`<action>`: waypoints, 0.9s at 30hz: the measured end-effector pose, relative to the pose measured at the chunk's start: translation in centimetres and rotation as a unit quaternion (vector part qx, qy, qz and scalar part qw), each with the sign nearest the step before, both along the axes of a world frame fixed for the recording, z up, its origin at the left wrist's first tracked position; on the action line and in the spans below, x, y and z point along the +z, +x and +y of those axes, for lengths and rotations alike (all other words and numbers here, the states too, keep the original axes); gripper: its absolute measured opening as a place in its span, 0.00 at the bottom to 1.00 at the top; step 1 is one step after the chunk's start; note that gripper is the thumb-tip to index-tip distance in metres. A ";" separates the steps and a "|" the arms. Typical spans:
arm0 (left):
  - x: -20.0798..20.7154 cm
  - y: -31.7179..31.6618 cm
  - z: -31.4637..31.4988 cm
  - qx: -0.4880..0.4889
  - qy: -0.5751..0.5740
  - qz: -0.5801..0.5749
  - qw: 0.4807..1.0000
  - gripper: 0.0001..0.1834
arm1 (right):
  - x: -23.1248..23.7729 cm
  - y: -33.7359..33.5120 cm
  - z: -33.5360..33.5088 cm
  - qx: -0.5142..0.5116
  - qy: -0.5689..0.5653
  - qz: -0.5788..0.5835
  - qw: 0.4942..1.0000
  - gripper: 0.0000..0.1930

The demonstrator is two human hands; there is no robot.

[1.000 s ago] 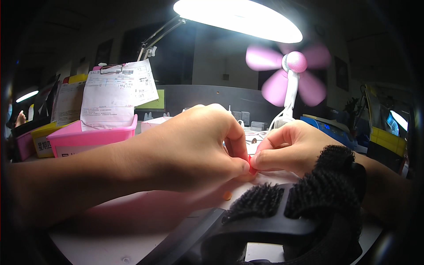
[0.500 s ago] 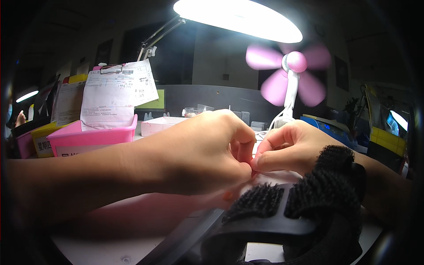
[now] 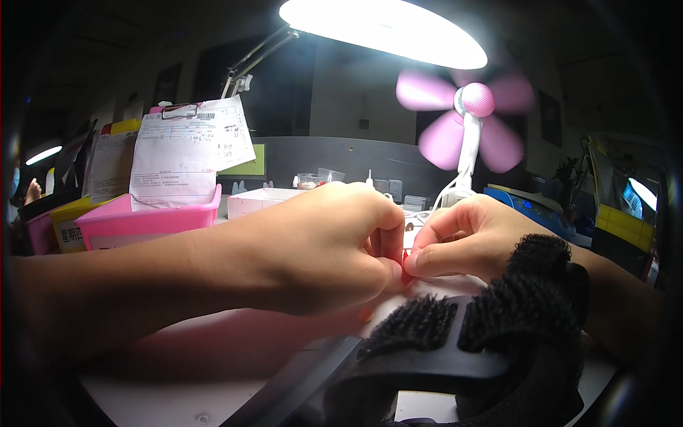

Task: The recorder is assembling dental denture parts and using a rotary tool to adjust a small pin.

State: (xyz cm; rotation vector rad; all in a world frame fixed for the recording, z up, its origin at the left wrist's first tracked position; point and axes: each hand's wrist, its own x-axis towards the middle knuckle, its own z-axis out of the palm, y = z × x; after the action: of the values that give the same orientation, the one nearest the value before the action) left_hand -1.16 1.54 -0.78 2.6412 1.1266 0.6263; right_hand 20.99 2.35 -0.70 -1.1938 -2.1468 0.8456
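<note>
My left hand (image 3: 320,245) reaches in from the left above the white tabletop, its fingers curled and its thumb tucked against them. Whatever it pinches is hidden by the hand itself. Facing it, my right hand (image 3: 473,238) holds thumb and forefinger pressed together on a small red piece (image 3: 405,259), of which only a sliver shows between the two hands. Its kind is too small to tell. The hands nearly meet at the fingertips. Below them a small orange bit (image 3: 366,314) lies on the table, blurred.
A black strap-like object with bristly pads (image 3: 484,334) blocks the lower right. A pink bin (image 3: 153,220) with papers stands left, a white box (image 3: 260,203) behind my left hand. A lit lamp (image 3: 384,32) hangs overhead; a pink fan (image 3: 478,99) spins beyond.
My left hand has shifted slightly left and down, so a small gap shows between the hands and more of the red piece is visible. My right hand stays put.
</note>
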 end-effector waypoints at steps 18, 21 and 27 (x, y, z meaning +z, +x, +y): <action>0.2 -0.2 -0.6 0.022 -0.123 -0.057 0.991 0.11 | 0.0 -0.4 -0.5 -0.005 0.008 -0.012 1.000 0.10; -0.2 -0.6 -0.3 -0.018 -0.113 -0.070 0.991 0.11 | 0.1 -0.4 -0.5 -0.007 0.007 -0.009 1.000 0.10; 0.0 -0.4 -0.5 0.007 -0.058 -0.015 0.998 0.13 | -0.1 -0.1 -0.4 -0.002 0.005 -0.009 1.000 0.11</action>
State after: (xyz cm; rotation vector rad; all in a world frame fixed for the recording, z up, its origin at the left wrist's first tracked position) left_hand -1.56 1.08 -0.78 2.5210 1.1388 0.5836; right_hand 20.84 1.97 -0.76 -1.2058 -2.1597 0.8240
